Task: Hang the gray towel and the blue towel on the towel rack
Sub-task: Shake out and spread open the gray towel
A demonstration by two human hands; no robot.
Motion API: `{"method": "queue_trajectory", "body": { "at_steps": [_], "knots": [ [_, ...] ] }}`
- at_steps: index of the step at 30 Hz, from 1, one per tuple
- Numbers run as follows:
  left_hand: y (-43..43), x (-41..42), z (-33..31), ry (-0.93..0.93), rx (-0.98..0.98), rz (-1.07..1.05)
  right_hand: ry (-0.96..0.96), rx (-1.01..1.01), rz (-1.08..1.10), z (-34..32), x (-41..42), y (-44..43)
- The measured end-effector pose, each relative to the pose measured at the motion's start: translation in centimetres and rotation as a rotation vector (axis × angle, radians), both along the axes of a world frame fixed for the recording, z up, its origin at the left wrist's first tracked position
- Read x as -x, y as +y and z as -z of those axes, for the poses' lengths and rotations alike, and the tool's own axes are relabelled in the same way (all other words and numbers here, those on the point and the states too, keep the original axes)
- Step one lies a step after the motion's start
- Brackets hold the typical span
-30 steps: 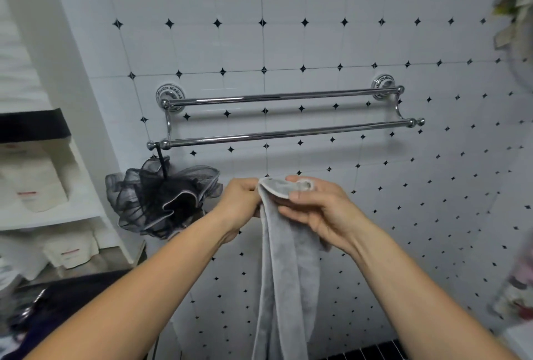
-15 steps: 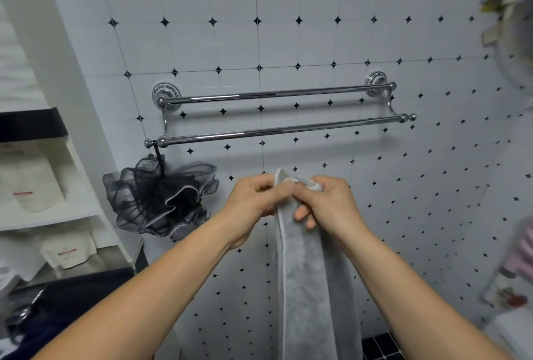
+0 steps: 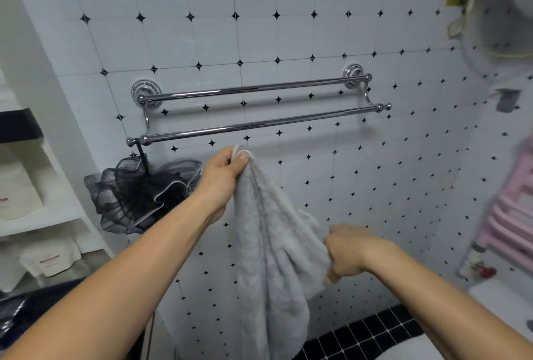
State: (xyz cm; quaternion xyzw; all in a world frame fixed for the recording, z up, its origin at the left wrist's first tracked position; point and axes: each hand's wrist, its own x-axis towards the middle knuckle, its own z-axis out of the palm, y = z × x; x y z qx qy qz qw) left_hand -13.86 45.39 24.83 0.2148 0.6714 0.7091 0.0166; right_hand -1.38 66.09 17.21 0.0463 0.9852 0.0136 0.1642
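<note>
The gray towel (image 3: 271, 247) hangs in front of the tiled wall, just below the chrome double-bar towel rack (image 3: 259, 126). My left hand (image 3: 223, 175) pinches its top corner a little under the lower bar. Lower and to the right, my right hand (image 3: 346, 253) grips the towel's side edge and spreads the cloth. Both bars of the rack are bare. The blue towel is not in view.
A black mesh bath sponge (image 3: 138, 195) hangs from the rack's lower left end. White shelves (image 3: 43, 215) with folded items stand at the left. Something pink (image 3: 513, 215) is blurred at the right edge. Black floor tiles (image 3: 366, 333) show below.
My right hand let go of the towel's top corner and slid down to its right edge, spreading the cloth. My left hand lifted the top corner closer to the lower bar.
</note>
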Motion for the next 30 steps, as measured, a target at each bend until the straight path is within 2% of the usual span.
{"method": "queue_trajectory", "body": {
  "at_steps": [2,5,7,11,14,17,20,22,25,30],
  "knots": [
    [-0.5,0.3,-0.3,-0.005,-0.027,-0.016,0.02,-0.046,0.035,1.3,-0.2,1.9],
    [-1.7,0.7,-0.5,0.013,-0.002,-0.056,0.118,0.065,0.165,1.7,-0.6,5.2],
    [-2.4,1.0,-0.2,0.027,0.07,-0.104,0.195,0.227,0.248,1.2,-1.0,7.4],
    [-4.1,1.9,0.4,0.118,0.24,-0.263,0.363,0.646,0.273,-0.8,-1.7,10.0],
    [-5.0,2.0,0.4,0.366,0.411,-0.282,0.516,0.828,0.273,-1.6,-1.9,10.4],
    [-5.6,2.0,0.3,0.706,0.609,-0.126,0.632,0.837,0.239,-2.1,-1.9,10.2],
    [-6.2,2.4,0.4,0.865,0.797,-0.025,0.635,0.794,0.201,-3.3,-2.4,10.2],
    [-6.4,2.4,0.5,0.837,0.844,-0.025,0.566,0.739,0.169,-4.0,-2.8,10.6],
    [-6.3,2.1,0.7,0.709,0.783,-0.078,0.479,0.633,0.157,-4.7,-3.4,11.4],
    [-4.8,1.6,1.1,0.445,0.625,-0.162,0.557,0.483,0.22,-5.4,-3.6,13.0]
  ]
}}
